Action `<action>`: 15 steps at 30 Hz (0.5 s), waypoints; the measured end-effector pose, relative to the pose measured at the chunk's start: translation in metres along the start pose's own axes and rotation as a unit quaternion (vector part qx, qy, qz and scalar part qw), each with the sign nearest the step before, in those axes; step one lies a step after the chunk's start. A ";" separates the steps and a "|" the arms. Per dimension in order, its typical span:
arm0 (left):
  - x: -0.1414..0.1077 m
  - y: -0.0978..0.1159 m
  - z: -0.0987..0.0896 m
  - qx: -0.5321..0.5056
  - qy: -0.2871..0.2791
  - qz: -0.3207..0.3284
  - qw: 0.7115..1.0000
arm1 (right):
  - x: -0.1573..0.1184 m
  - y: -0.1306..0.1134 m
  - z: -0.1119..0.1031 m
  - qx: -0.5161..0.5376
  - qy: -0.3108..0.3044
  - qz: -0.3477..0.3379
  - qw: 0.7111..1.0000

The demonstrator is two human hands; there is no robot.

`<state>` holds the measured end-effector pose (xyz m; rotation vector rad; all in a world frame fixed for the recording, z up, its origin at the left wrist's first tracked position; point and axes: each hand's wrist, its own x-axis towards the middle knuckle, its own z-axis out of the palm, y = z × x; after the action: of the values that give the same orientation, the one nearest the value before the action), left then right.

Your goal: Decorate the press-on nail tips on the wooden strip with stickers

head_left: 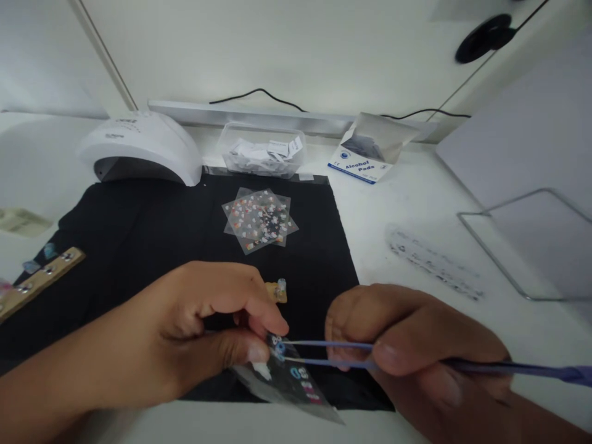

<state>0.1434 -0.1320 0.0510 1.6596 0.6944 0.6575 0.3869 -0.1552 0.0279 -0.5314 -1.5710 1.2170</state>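
Between thumb and forefinger, my left hand (203, 333) pinches a clear sticker sheet (296, 382) that bears small blue, white and pink designs. My right hand (416, 345) grips purple tweezers (467, 367). Their two tips are slightly apart and lie at a blue design near the sheet's upper edge, close to my left fingertips. Whether the tips have hold of the sticker, I cannot tell. Just beyond my left fingers, a small wooden piece with a clear nail tip (279, 290) rests on the black cloth (139, 234).
Overlapping sticker sheets (259, 221) lie on the cloth. Behind stand a white nail lamp (139, 145), a clear bin (263, 151) of white packets and an open alcohol pads box (365, 157). A wooden stand (41, 280) with nail tips is at left. A metal frame (504, 290) stands right.
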 end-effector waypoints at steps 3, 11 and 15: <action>0.001 0.001 -0.002 0.009 -0.024 -0.011 1.000 | -0.001 0.002 0.000 0.001 -0.008 -0.010 1.000; 0.001 0.003 -0.003 0.018 -0.041 0.000 0.999 | -0.004 -0.001 -0.006 -0.033 -0.023 0.010 0.999; 0.000 0.003 -0.003 0.027 -0.039 0.009 0.999 | -0.003 0.000 -0.007 -0.034 -0.035 0.012 0.999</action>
<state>0.1418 -0.1303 0.0548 1.7336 0.6465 0.5885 0.3943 -0.1549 0.0265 -0.5588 -1.6740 1.2154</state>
